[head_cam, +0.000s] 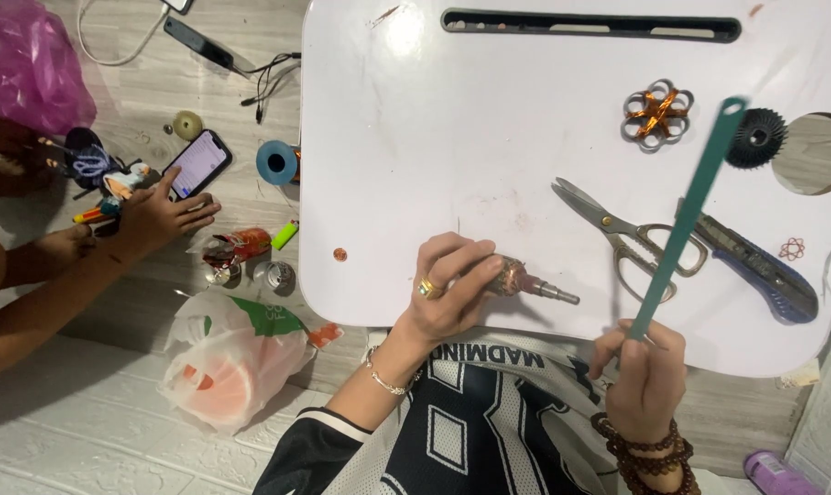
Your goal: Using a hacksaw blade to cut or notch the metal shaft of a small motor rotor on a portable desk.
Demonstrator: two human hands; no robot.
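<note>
Gripping a motor rotor [518, 280] in the left hand [448, 291]
Pinching a green strip [686, 220] in the right hand [646, 376], raised over the scissors [622, 234] (on the white desk [415, 156]).

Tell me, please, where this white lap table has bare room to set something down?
The white table is bare across its left and middle, between the slot, the copper coil ring and the left hand on the motor rotor. The right side is crowded: scissors, utility knife, black gear and the green strip in the right hand.
</note>
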